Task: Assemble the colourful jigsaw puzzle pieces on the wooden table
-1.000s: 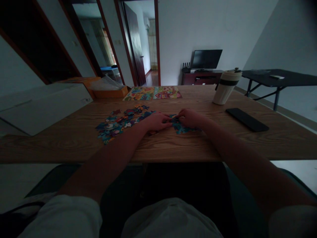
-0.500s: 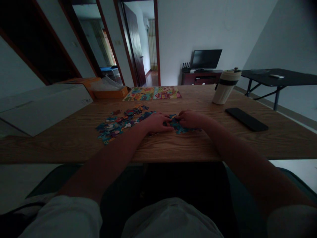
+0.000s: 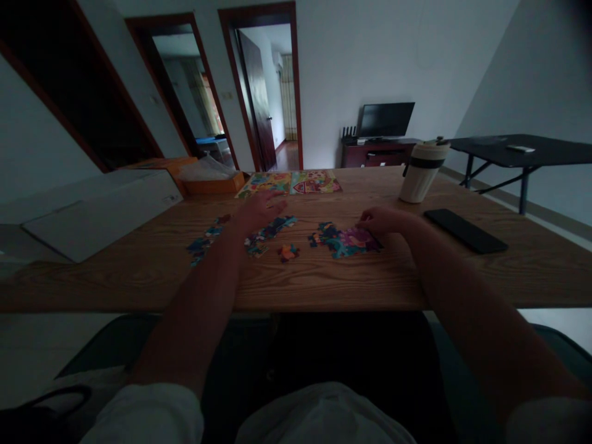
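A joined patch of jigsaw puzzle (image 3: 349, 242), teal and purple, lies flat on the wooden table in front of me. My right hand (image 3: 383, 220) rests at its upper right edge with the fingers curled and pressed together; what they hold, if anything, is hidden. To the left, my left hand (image 3: 259, 211) hovers above loose puzzle pieces (image 3: 275, 228) with its fingers apart and nothing visible in them. More pieces (image 3: 203, 243) lie left of that forearm, which covers part of the pile. A single orange and blue piece (image 3: 288, 251) lies between the pile and the patch.
A printed picture sheet (image 3: 317, 182) lies at the table's far side. An orange box (image 3: 213, 185) with clear plastic and a long white box (image 3: 111, 209) stand at the left. On the right are a black phone (image 3: 465, 231) and a cream tumbler (image 3: 422, 176).
My left hand has moved left, off the joined patch and over the loose pieces, and its fingers have spread. My right hand has shifted slightly right, uncovering the purple part. The view has tilted up slightly.
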Motion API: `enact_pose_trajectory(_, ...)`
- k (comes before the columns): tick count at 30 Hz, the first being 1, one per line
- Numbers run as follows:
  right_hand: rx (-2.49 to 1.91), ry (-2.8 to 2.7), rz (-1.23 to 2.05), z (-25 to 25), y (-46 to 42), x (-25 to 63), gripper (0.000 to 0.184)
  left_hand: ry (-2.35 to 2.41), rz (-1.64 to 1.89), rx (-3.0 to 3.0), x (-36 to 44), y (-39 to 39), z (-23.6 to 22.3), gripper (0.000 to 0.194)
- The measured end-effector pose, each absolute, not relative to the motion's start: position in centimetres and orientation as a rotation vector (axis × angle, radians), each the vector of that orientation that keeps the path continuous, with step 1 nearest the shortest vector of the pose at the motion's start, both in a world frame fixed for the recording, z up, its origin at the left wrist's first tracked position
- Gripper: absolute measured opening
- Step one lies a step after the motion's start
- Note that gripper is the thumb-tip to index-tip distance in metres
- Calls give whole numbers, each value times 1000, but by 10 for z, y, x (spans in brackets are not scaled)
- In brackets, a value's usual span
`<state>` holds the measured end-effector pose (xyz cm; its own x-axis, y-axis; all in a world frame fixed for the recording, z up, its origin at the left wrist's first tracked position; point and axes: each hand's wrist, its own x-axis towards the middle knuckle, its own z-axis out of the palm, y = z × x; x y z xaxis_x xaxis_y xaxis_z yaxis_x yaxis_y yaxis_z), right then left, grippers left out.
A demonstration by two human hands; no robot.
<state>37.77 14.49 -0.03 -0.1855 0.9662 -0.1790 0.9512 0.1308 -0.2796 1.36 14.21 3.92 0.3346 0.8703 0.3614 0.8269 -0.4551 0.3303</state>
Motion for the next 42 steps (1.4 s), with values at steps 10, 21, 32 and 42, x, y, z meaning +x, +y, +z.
enact_pose_trajectory(10,-2041,-2361,556,4,133,375,51,1977,1104,1972,-30,152,63,36)
enact_pose_trajectory(21,-1962,-2394,573,-1,136,375,48,2033,589,2028,-95,170,51,34)
enact_pose_trajectory(32,-1964,-2390,579,-10,148,383,51,1805,280,2053,-100,166,22,56)
enact_pose_trajectory(42,-1925,-2402,592,-7,145,382,54,1812,347,2070,-85,162,20,67)
